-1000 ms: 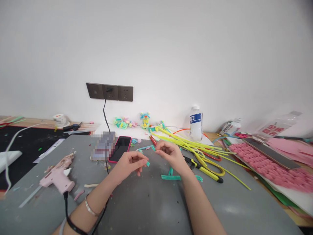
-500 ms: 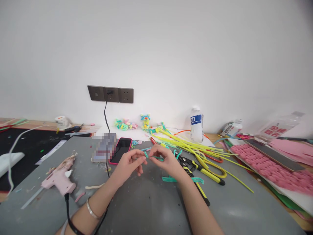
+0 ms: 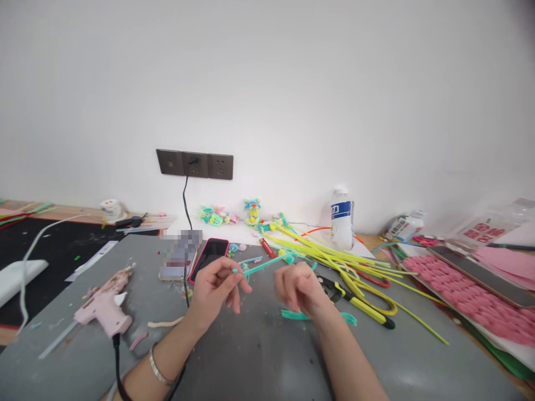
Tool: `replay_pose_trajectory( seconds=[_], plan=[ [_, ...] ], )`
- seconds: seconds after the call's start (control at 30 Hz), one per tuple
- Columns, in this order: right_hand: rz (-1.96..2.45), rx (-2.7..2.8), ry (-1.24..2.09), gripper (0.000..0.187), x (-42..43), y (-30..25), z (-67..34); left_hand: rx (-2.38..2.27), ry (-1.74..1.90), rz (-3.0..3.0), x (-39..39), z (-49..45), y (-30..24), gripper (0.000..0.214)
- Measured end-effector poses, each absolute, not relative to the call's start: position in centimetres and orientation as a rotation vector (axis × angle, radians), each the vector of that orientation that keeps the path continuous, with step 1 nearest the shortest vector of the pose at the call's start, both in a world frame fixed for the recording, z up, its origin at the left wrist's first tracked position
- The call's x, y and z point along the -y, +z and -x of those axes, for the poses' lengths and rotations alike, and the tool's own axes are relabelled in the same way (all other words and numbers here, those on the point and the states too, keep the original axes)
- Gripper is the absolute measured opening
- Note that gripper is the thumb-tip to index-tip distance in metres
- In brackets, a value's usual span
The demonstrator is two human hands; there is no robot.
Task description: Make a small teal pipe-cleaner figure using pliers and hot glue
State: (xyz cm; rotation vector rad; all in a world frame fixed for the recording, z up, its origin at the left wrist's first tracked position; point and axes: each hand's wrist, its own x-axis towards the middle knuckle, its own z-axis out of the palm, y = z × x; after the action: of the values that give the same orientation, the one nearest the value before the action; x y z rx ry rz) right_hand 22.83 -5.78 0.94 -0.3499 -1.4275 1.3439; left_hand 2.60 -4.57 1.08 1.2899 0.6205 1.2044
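Note:
My left hand (image 3: 219, 287) pinches a teal pipe cleaner (image 3: 265, 264) between thumb and forefinger. The stem slants up to the right, with a short bent part near the fingertips. Apart from it on the right is my right hand (image 3: 298, 287), its fingers curled and blurred; whether anything is in them cannot be made out. Behind that wrist lie yellow-and-black-handled pliers (image 3: 370, 309), partly covered by the hand. More teal pipe cleaners (image 3: 295, 315) lie on the grey mat (image 3: 251, 356) under the right forearm.
A pink glue gun (image 3: 104, 314) with a black cord lies left. Two phones, one pink-edged (image 3: 211, 257), lie behind my left hand. Yellow pipe cleaners (image 3: 334, 245), a bottle (image 3: 341, 220) and small pipe-cleaner figures (image 3: 252, 213) stand farther back. Pink braided material (image 3: 472, 295) lies right.
My right hand has let go of the teal pipe cleaner and moved right, toward the pliers. My left hand still holds the stem, which now shows at greater length. The view has shifted slightly.

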Motion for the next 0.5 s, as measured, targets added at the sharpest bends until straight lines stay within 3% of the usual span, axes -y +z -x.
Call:
replay_pose_trajectory(
  seconds=[0.1,0.23,0.5],
  plan=[
    [0.489,1.395,1.469,0.026,5.7,1.0,-21.9,-0.583,1.131,-1.331,4.9,-2.6,1.4,0.030],
    [0.529,1.316,1.497,0.024,5.6,1.2,-20.9,-0.600,1.039,-1.383,5.1,-2.7,1.8,0.032],
    [0.591,1.387,1.516,0.038,5.6,1.0,-21.1,-0.512,1.315,-1.514,4.6,-2.3,1.0,0.021]
  ],
)
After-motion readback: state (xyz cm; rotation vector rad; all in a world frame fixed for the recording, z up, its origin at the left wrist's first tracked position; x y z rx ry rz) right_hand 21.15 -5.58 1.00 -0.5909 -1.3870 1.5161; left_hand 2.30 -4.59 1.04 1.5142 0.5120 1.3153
